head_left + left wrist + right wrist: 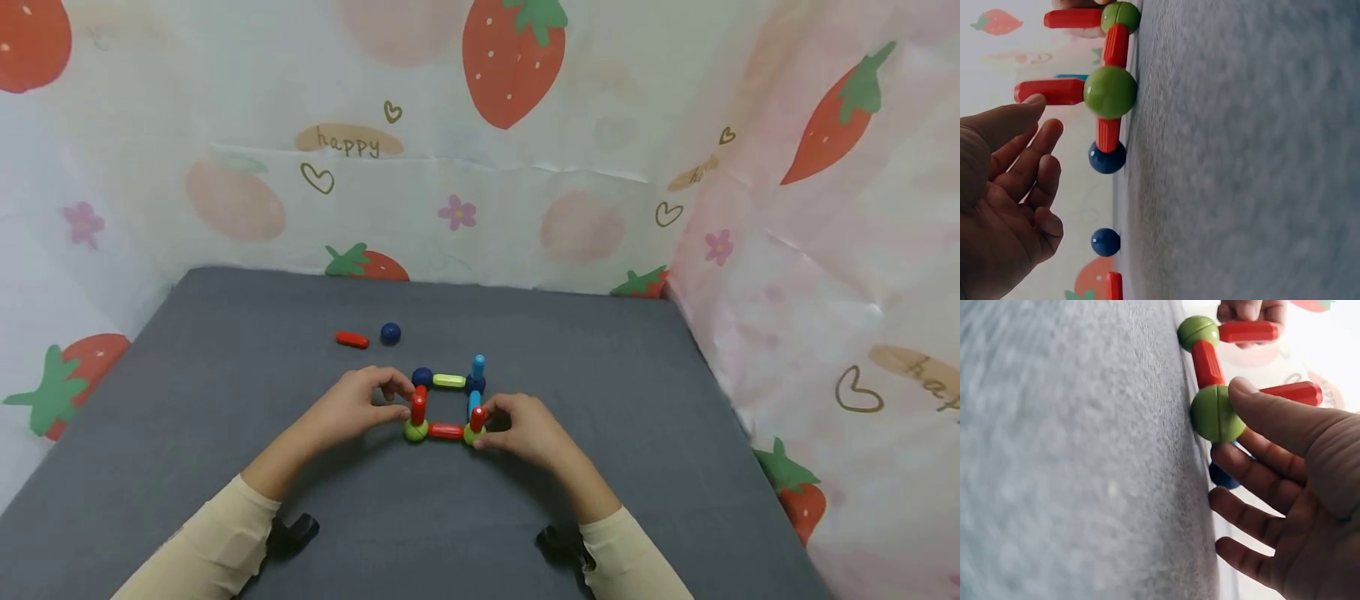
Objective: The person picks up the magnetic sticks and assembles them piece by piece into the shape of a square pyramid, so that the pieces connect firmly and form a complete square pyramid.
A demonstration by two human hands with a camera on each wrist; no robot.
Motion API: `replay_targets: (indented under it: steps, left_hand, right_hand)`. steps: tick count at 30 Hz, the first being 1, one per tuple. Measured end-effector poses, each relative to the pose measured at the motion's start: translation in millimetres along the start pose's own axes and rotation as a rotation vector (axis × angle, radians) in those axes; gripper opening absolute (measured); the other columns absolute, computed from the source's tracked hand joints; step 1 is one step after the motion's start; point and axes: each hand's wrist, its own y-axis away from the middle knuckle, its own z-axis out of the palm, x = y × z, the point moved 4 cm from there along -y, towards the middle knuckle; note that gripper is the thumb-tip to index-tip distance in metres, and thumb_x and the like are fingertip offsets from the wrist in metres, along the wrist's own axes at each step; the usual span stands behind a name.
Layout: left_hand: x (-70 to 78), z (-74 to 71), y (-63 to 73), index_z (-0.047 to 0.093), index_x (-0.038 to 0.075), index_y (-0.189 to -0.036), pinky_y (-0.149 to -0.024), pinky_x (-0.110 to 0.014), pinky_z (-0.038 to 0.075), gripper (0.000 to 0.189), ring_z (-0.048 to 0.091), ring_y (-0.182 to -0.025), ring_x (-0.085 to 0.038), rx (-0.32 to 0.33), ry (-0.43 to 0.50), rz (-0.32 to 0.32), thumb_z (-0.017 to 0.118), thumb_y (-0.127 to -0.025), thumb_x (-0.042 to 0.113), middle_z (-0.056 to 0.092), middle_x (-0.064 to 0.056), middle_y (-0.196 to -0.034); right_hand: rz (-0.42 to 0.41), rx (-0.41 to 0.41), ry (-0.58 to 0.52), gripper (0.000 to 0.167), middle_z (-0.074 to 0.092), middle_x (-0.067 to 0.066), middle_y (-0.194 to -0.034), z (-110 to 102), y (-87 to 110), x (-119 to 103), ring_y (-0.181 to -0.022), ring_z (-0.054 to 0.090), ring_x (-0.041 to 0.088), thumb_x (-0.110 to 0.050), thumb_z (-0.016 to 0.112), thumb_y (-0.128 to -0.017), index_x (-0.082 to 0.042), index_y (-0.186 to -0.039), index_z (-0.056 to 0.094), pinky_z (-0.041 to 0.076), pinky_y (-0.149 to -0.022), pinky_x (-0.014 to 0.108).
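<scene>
A square frame of magnetic rods and balls lies on the grey cloth. Its near corners are green balls [416, 430], joined by a red rod [446, 431]; dark blue balls [422, 377] form the far corners. Upright red rods stand on both green balls, and a light blue rod [478, 367] rises at the far right corner. My left hand [356, 408] is beside the left upright red rod [1054, 92], its thumb tip at the rod and its other fingers loosely bent. My right hand [528, 429] pinches the right green ball [1217, 414] between thumb and fingers.
A loose red rod [352, 339] and a loose dark blue ball [391, 333] lie behind the frame, to the left. A yellow-green rod [449, 381] makes the frame's far side. A strawberry-printed curtain [480, 200] hangs around the grey table [637, 367].
</scene>
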Motion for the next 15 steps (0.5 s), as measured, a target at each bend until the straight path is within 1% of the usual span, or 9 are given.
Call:
replay_targets:
  steps: [3,5,8,11,15]
  left_hand:
    - [-5.2,-1.3,-2.7,0.071,0.025,-0.112,-0.086,-0.038,0.050,0.022,0.057,-0.103,-0.019,0.005,-0.008,-0.001,0.080,-0.091,0.028,0.069,0.003,-0.112]
    - [-8.6,-3.4,-7.7,0.071,0.022,-0.113,-0.086,-0.039,0.050,0.023,0.056,-0.105,-0.020,0.004,-0.015,-0.001,0.079,-0.092,0.028,0.069,0.003,-0.113]
    - [-12.0,-7.5,-21.0,0.072,0.017,-0.116,-0.089,-0.042,0.050,0.025,0.057,-0.107,-0.022,-0.003,-0.036,0.010,0.077,-0.094,0.028,0.069,0.000,-0.115]
    - [-15.2,-11.1,-36.1,0.072,0.013,-0.120,-0.091,-0.044,0.051,0.029,0.056,-0.109,-0.024,-0.020,-0.072,0.011,0.076,-0.095,0.027,0.069,-0.003,-0.119]
    - [-17.1,-12.9,-55.1,0.070,0.011,-0.126,-0.093,-0.045,0.052,0.036,0.057,-0.112,-0.026,-0.075,-0.133,0.014,0.075,-0.095,0.028,0.069,-0.004,-0.125]
  right_hand:
    - [0.011,0.019,0.006,0.023,0.070,-0.013,-0.094,4.1,1.5,1.9,-0.087,0.062,0.009,-0.035,0.088,-0.082,-0.028,-0.096,0.072,0.052,-0.076,0.030]
    - [0.022,0.032,0.007,0.023,0.069,-0.013,-0.093,5.8,2.0,2.6,-0.085,0.062,0.008,-0.037,0.088,-0.081,-0.029,-0.096,0.072,0.052,-0.074,0.030]
    - [0.042,0.056,0.010,0.025,0.069,-0.014,-0.092,6.0,2.5,3.0,-0.084,0.061,0.009,-0.039,0.088,-0.080,-0.030,-0.096,0.072,0.052,-0.074,0.031]
    - [0.043,0.077,0.027,0.026,0.069,-0.014,-0.091,5.1,2.7,2.1,-0.084,0.061,0.009,-0.040,0.089,-0.079,-0.029,-0.096,0.072,0.052,-0.075,0.031]
    - [0.036,0.092,0.045,0.026,0.070,-0.012,-0.091,3.9,2.1,1.3,-0.085,0.060,0.009,-0.041,0.089,-0.079,-0.029,-0.095,0.072,0.051,-0.076,0.032]
